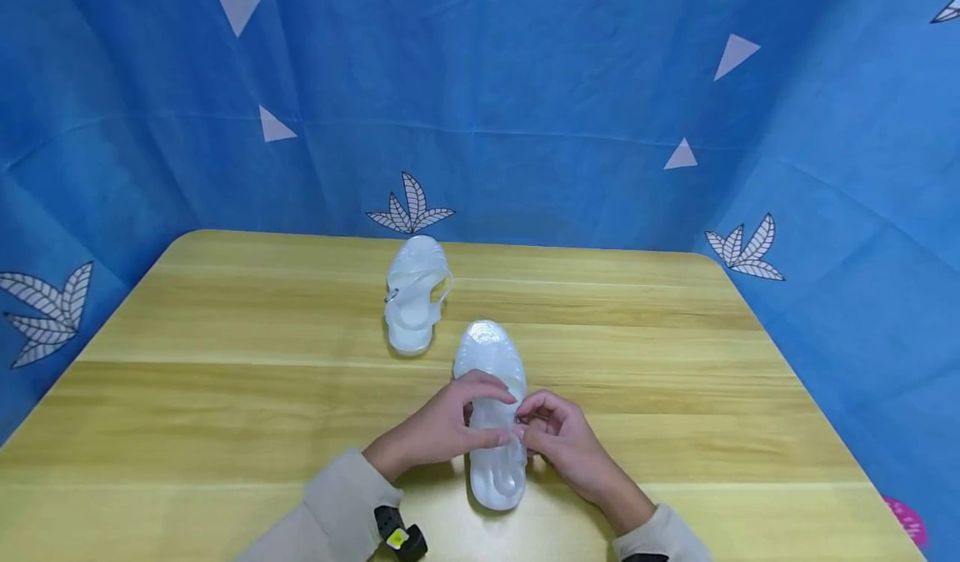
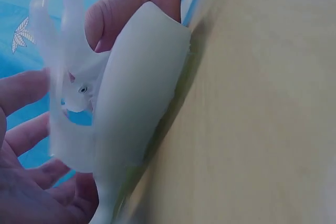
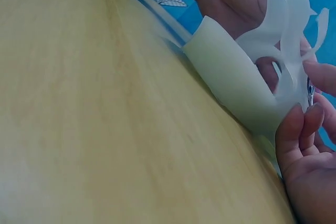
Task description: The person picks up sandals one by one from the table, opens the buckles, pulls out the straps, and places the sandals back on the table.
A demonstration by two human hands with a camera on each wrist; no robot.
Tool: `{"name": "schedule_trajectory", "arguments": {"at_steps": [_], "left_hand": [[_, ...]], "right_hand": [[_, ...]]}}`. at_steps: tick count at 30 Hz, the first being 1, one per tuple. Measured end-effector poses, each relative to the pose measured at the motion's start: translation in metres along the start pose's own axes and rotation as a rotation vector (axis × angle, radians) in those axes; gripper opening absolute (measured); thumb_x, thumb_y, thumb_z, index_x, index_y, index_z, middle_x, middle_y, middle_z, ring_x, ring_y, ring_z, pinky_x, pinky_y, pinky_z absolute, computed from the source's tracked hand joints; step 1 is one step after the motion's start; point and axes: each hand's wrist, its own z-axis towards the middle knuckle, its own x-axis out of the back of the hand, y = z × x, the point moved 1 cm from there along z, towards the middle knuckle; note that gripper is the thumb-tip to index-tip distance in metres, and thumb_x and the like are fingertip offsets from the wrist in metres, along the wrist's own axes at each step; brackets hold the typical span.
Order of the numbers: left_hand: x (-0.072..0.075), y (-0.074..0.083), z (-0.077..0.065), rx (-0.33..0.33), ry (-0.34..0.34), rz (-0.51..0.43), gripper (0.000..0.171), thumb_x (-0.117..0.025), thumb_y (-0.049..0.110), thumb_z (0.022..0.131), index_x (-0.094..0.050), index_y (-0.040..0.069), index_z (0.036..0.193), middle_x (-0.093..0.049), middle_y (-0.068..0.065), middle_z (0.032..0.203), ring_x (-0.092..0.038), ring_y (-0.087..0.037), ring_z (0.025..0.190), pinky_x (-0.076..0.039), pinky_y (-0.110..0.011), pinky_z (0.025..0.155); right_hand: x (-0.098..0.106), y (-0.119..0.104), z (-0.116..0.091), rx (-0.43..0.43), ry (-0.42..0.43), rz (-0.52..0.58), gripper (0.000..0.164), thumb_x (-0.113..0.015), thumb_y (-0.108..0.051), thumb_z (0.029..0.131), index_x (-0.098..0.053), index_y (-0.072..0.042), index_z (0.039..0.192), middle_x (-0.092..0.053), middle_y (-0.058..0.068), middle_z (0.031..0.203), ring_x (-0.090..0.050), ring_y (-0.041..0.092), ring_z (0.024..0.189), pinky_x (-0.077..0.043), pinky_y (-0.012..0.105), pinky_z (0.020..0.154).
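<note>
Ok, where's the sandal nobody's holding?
In the head view, the free sandal lies left of centre near the far edge of the table, beyond the held sandal and slightly to its left.

Head view looks down; wrist views flank sandal.

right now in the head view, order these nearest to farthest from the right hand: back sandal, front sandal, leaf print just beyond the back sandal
1. Front sandal: at the right hand, which touches its right side.
2. Back sandal: farther up the table, to the left.
3. Leaf print: on the blue cloth.
</note>
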Motion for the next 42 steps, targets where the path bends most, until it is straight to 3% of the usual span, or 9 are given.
{"name": "schedule_trajectory", "arguments": {"at_steps": [3, 7, 13, 16, 19, 24, 32, 42], "left_hand": [[0.000, 0.000, -0.004, 0.020, 0.025, -0.001, 0.045, -0.071, 0.017, 0.083, -0.057, 0.008, 0.126, -0.047, -0.006, 0.132, -0.048, -0.019, 0.111, -0.046, -0.029, 0.082], [0.000, 0.002, -0.008, 0.042, 0.067, -0.009, 0.048, -0.071, 0.011, 0.083, -0.054, 0.006, 0.128, -0.045, -0.009, 0.131, -0.049, -0.023, 0.113, -0.050, -0.033, 0.086], [-0.004, 0.004, -0.021, 0.158, 0.197, -0.020, 0.049, -0.072, 0.013, 0.082, -0.054, -0.004, 0.124, -0.048, -0.016, 0.123, -0.052, -0.029, 0.108, -0.053, -0.027, 0.080], [-0.008, 0.005, -0.030, 0.207, 0.211, -0.104, 0.052, -0.071, 0.011, 0.081, -0.052, -0.008, 0.125, -0.051, -0.019, 0.121, -0.057, -0.029, 0.104, -0.053, -0.025, 0.078], [-0.014, 0.006, -0.038, 0.254, 0.188, -0.252, 0.051, -0.068, 0.008, 0.082, -0.050, -0.010, 0.127, -0.053, -0.020, 0.121, -0.060, -0.029, 0.103, -0.053, -0.025, 0.079], [-0.022, 0.010, -0.046, 0.295, 0.200, -0.410, 0.046, -0.064, 0.004, 0.083, -0.052, -0.008, 0.127, -0.059, -0.021, 0.120, -0.060, -0.027, 0.106, -0.053, -0.028, 0.083], [-0.029, 0.012, -0.049, 0.324, 0.277, -0.535, 0.052, -0.061, -0.001, 0.084, -0.043, -0.014, 0.131, -0.052, -0.028, 0.128, -0.055, -0.032, 0.115, -0.050, -0.029, 0.090], [-0.032, 0.004, -0.040, 0.319, 0.332, -0.659, 0.049, -0.056, 0.001, 0.088, -0.040, -0.015, 0.132, -0.050, -0.029, 0.131, -0.053, -0.033, 0.120, -0.047, -0.031, 0.095]], "right_hand": [[0.000, 0.000, 0.000, -0.048, 0.025, -0.027, 0.026, -0.058, 0.001, 0.087, -0.045, 0.016, 0.103, -0.059, 0.000, 0.090, -0.055, 0.005, 0.072, -0.048, 0.019, 0.062], [0.002, -0.002, -0.003, -0.089, 0.066, -0.060, 0.022, -0.060, -0.004, 0.088, -0.050, 0.010, 0.102, -0.058, 0.002, 0.092, -0.056, 0.006, 0.073, -0.049, 0.020, 0.064], [-0.002, -0.008, -0.010, -0.198, 0.169, -0.150, 0.030, -0.064, -0.012, 0.088, -0.053, 0.010, 0.105, -0.059, 0.007, 0.095, -0.059, 0.011, 0.078, -0.053, 0.026, 0.067], [-0.006, -0.012, -0.015, -0.226, 0.200, -0.206, 0.033, -0.065, -0.014, 0.088, -0.054, 0.009, 0.108, -0.060, 0.011, 0.099, -0.060, 0.015, 0.084, -0.055, 0.029, 0.070], [-0.009, -0.016, -0.021, -0.238, 0.192, -0.231, 0.033, -0.065, -0.013, 0.088, -0.054, 0.008, 0.111, -0.060, 0.016, 0.105, -0.061, 0.018, 0.091, -0.055, 0.030, 0.072], [-0.014, -0.018, -0.026, -0.238, 0.157, -0.202, 0.035, -0.064, -0.009, 0.088, -0.052, 0.009, 0.115, -0.056, 0.020, 0.114, -0.061, 0.021, 0.099, -0.055, 0.031, 0.079], [-0.018, -0.021, -0.026, -0.235, 0.178, -0.193, 0.037, -0.065, -0.008, 0.087, -0.051, 0.010, 0.116, -0.056, 0.022, 0.117, -0.060, 0.025, 0.103, -0.054, 0.029, 0.081], [-0.015, -0.023, -0.017, -0.256, 0.256, -0.243, 0.034, -0.064, -0.007, 0.086, -0.053, 0.007, 0.116, -0.057, 0.020, 0.115, -0.060, 0.024, 0.103, -0.054, 0.028, 0.080]]}}
